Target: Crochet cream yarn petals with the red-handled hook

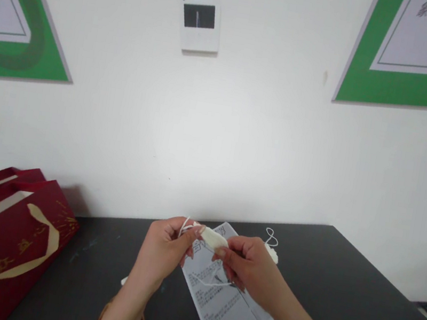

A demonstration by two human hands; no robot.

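A small, flat, off-white piece (214, 237) with soft-looking edges is stretched between my two hands, above a printed sheet. My left hand (167, 247) pinches its left end, and a white cord (186, 225) loops over the fingers there. At the other end, my right hand (247, 267) grips the piece between thumb and fingers. A thin white strand (212, 284) hangs in a curve below the hands. What the piece is made of cannot be made out.
The printed paper (219, 318) lies on the black table (339, 310). Behind my right hand is another white item (271, 253) with a looped cord. Red gift bags (15, 237) with cream ribbon handles stand at left. A white wall (242, 132) rises behind the table.
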